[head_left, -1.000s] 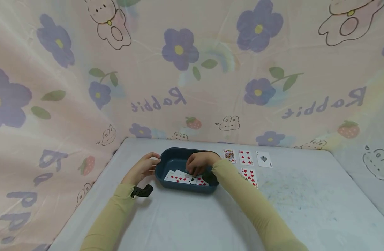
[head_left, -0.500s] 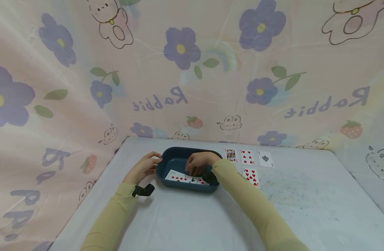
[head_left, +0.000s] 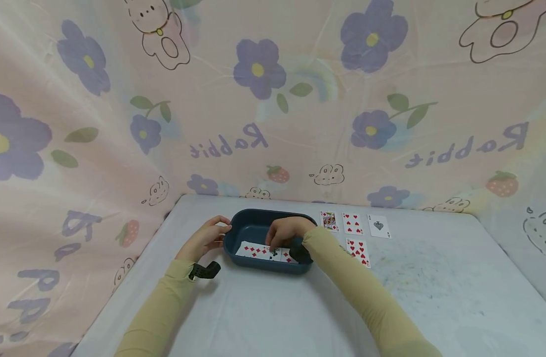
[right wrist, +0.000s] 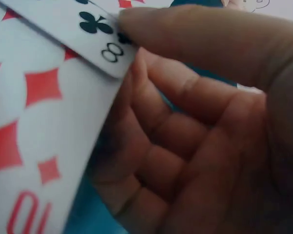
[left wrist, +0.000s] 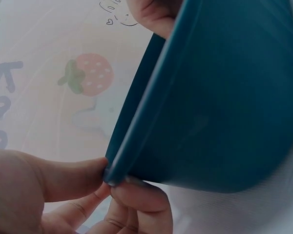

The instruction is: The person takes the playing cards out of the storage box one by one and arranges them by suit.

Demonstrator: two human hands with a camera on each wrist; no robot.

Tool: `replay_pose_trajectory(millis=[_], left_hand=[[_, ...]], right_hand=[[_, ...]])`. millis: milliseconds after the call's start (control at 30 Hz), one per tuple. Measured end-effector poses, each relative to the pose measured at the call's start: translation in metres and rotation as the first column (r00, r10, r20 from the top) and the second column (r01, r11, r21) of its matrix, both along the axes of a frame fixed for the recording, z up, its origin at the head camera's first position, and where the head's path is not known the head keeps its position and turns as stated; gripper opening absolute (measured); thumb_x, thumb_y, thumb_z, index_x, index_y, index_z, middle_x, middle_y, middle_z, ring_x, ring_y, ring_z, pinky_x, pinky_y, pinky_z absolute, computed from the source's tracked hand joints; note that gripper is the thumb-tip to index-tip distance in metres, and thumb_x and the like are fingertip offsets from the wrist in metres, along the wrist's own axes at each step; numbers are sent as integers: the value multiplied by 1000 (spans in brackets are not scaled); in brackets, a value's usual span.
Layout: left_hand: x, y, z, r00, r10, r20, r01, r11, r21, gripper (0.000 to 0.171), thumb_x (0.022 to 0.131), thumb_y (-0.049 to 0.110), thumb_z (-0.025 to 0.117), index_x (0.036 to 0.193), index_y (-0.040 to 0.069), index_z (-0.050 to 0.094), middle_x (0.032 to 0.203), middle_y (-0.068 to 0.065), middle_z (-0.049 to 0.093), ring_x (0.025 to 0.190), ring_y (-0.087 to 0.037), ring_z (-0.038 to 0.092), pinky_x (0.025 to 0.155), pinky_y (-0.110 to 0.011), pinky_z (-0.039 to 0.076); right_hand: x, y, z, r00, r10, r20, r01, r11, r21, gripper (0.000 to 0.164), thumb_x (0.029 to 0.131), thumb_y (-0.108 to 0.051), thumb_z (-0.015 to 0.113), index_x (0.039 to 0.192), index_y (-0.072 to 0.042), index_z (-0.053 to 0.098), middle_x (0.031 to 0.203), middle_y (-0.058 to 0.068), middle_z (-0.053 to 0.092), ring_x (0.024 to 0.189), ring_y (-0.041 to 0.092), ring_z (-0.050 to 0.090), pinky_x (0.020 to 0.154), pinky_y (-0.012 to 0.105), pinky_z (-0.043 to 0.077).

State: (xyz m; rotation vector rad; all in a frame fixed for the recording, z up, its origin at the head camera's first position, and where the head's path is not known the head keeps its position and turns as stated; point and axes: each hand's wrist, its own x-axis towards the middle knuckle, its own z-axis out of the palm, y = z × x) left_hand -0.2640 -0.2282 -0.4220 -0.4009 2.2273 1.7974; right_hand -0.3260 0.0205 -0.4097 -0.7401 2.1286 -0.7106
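My left hand (head_left: 204, 241) grips the left end of a dark blue plastic bin (head_left: 264, 267). In the left wrist view its thumb and index finger pinch the rim (left wrist: 136, 126). My right hand (head_left: 287, 230) is inside the bin, over several face-up playing cards (head_left: 253, 250). The right wrist view shows its thumb on the corner of an eight of clubs (right wrist: 95, 41), with a finger at the card's edge, pinching it. Beneath lies a ten of diamonds (right wrist: 83, 126). How many cards are between the fingers is hidden.
Right of the bin on the white-covered table (head_left: 433, 277) lie a diamonds face card (head_left: 329, 221), a hearts card (head_left: 353, 224) and an ace of spades (head_left: 379, 226) in a row. Another hearts card (head_left: 358, 252) sits below, partly behind the right sleeve. A patterned curtain (head_left: 273, 109) stands behind.
The right hand's fingers have shifted slightly over the cards, and a clubs card now shows under them. The cards in the bin look less spread out than before. The left hand keeps its place.
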Motion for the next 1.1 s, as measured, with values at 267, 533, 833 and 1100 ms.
replay_pose_trajectory(millis=[267,533,833,1100], left_hand=[[-3,2,-2,1000,8,-3,-8,1000,5,19,98,14,54,116,9,52,100,-11,52,80,-22,53,65,-28,46],[-4,2,-6,1000,21,4,-21,1000,7,20,97,14,55,117,8,52,100,-11,53,78,-22,54,65,-29,45],[0,1,-8,1000,23,-7,-23,1000,4,22,98,15,54,119,8,51,104,-15,53,81,-23,53,66,-29,45],[-2,2,-5,1000,22,-12,-22,1000,18,22,98,14,54,119,9,51,98,-11,53,78,-21,53,66,-29,44]], right_hand=[[2,11,7,991,-116,-69,114,993,-40,10,84,-8,72,95,-8,71,89,2,66,74,14,59,72,31,51],[1,27,5,923,-343,-175,325,937,-126,8,85,-2,69,92,-1,68,85,5,63,69,15,57,62,29,53],[3,61,21,900,-412,-143,358,885,-299,15,87,-1,63,101,4,63,92,12,59,70,21,63,64,35,55],[9,144,30,833,-552,-37,476,749,-461,24,92,-1,58,112,11,54,95,19,59,75,25,65,73,41,54]])
